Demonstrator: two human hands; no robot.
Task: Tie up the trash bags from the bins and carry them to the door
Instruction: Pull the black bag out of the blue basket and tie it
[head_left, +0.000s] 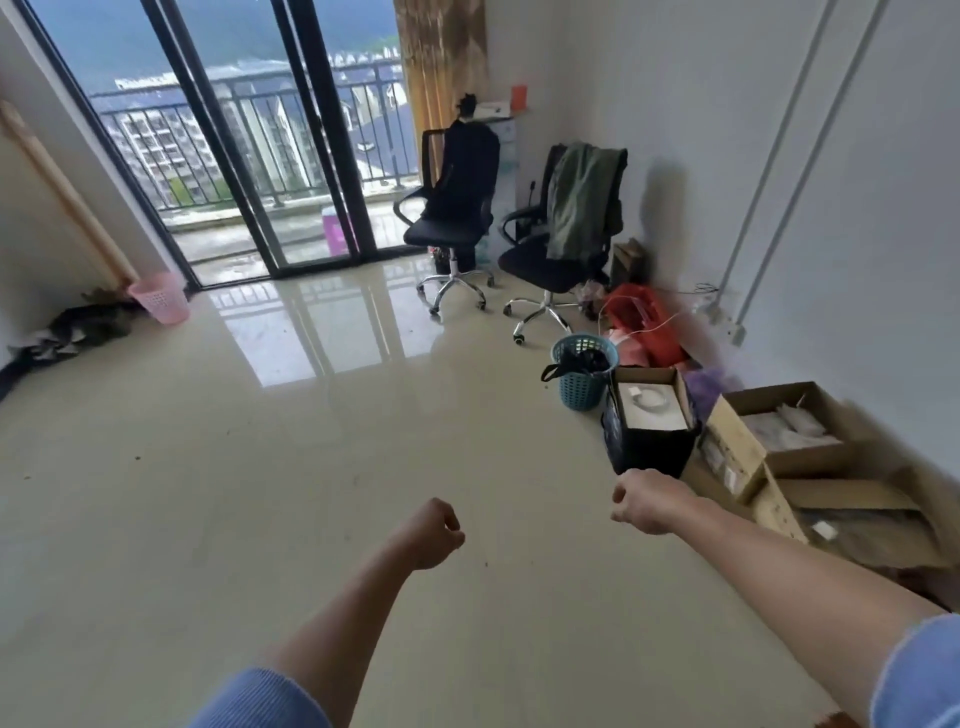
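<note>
Fists, empty — left hand (434, 535) and right hand (647, 501) — blue bin (582, 389) upright, black bag (589, 361) handle drooping over its rim

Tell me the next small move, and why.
Probably step toward the blue bin and reach the right hand for the black bag lining it, whose handle hangs over the rim. The left hand also holds nothing, and this bin stands nearer than the pink bin.

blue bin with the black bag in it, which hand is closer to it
Right. The right hand is on the camera side of the blue bin, slightly to its right. The left hand is farther off to the left, over the floor.
</note>
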